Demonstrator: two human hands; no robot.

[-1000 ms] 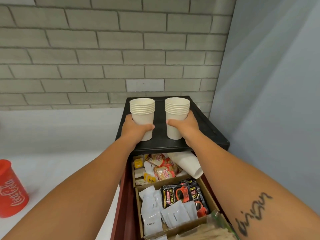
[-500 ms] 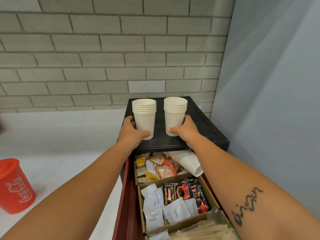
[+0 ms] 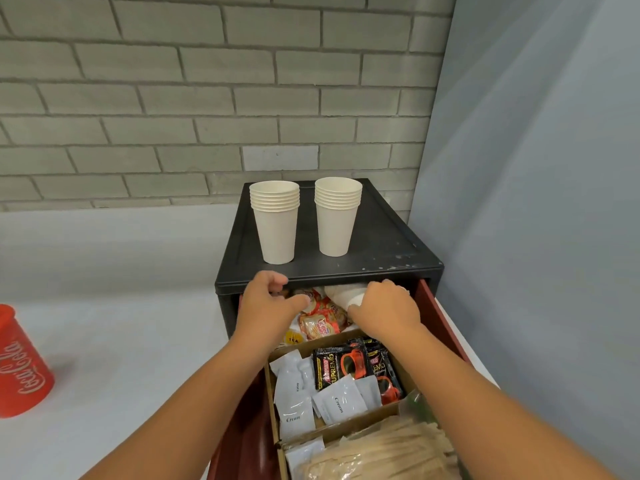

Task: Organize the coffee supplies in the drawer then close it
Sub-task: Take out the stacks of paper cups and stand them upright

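Observation:
Two stacks of white paper cups, the left stack (image 3: 276,225) and the right stack (image 3: 336,216), stand free on top of the black cabinet (image 3: 384,244). Below, the red drawer (image 3: 441,318) is pulled out. My left hand (image 3: 266,303) hovers with loosely curled fingers over the orange sachets (image 3: 322,323) in the back compartment. Beside it, my right hand (image 3: 384,306) curls round a white paper cup lying on its side (image 3: 341,294) under the cabinet's front edge. Black coffee sachets (image 3: 337,367) and white cream sachets (image 3: 294,400) fill the middle compartment.
A bag of wooden stirrers (image 3: 381,452) fills the drawer's front compartment. A red Coca-Cola cup (image 3: 19,368) stands on the white counter at the left. A grey brick wall is behind and a blue-grey wall stands close on the right.
Both hands let go of the two cup stacks on the cabinet top and dropped into the back of the drawer. The right hand now grips the lying cup.

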